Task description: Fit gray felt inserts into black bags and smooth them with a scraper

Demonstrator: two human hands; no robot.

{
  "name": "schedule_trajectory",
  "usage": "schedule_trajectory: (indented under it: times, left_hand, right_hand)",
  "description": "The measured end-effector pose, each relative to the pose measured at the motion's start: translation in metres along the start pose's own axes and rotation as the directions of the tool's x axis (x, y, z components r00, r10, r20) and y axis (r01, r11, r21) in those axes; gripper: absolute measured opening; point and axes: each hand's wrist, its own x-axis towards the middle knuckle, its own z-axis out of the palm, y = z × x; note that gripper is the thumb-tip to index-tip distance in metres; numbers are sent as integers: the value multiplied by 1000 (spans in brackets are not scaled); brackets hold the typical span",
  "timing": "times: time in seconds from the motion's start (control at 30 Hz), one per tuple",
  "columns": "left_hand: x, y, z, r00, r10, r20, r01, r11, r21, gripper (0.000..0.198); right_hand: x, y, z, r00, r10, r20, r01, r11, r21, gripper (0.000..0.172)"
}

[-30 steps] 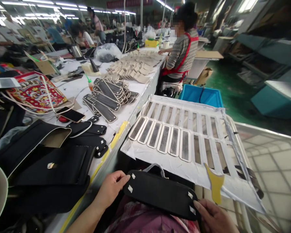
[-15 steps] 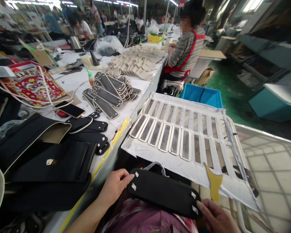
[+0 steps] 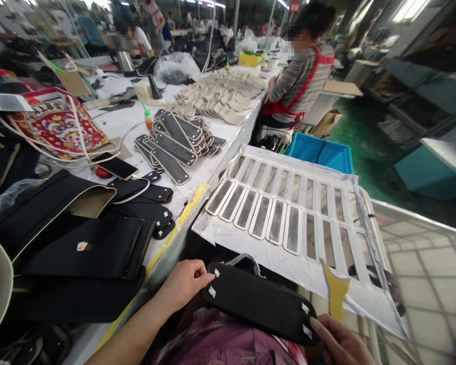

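Observation:
A long black panel (image 3: pixel 258 303) with rounded ends lies across my lap, small white tabs near both ends. My left hand (image 3: pixel 190 284) pinches its left end between thumb and fingers. At the opposite end, my right hand (image 3: pixel 336 337) grips the right edge. Beyond the panel, a white slotted frame (image 3: pixel 251 243) carries several grey strips with pale borders (image 3: pixel 275 221). A yellow scraper-like piece (image 3: pixel 337 291) rests at the near edge of that frame. More black tabbed pieces (image 3: pixel 161 218) sit on the table to the left.
Black bags (image 3: pixel 79 253) cover the near left table (image 3: pixel 129 116). Farther back are a pile of grey strips (image 3: pixel 175 147), a phone (image 3: pixel 116 166), a glue bottle (image 3: pixel 148 119) and beige pieces (image 3: pixel 220 94). A person (image 3: pixel 300 76) sits beyond a blue bin (image 3: pixel 321 154). A wire basket (image 3: pixel 425 253) stands right.
The view has shifted slightly, so the table and background appear a little farther right. Both hands keep hold of the black panel, almost unmoved.

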Motion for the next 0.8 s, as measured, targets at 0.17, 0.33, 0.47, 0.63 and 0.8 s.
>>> schedule_trajectory:
  times: [0.17,0.33,0.47,0.63,0.8]
  left_hand:
    - [1,4,-3,1000,14,-3,-14,998,66,29]
    - [4,-1,-5,999,22,33,-24,998,66,29]
    - [5,-6,-4,998,18,56,-20,999,39,30]
    - [7,-2,-4,999,15,40,-19,995,98,30]
    - [-1,-4,-7,999,26,44,-39,946,322,36]
  right_hand:
    - [1,3,1,1000,-1,-9,1,1000,4,48]
    - [2,4,-1,1000,-21,12,21,1000,-11,45]
    - [1,2,0,1000,-19,14,19,1000,-16,44]
    - [0,-5,2,1000,-25,1,25,999,-33,43]
    - [-5,-11,2,993,-92,-76,87,994,-67,36]
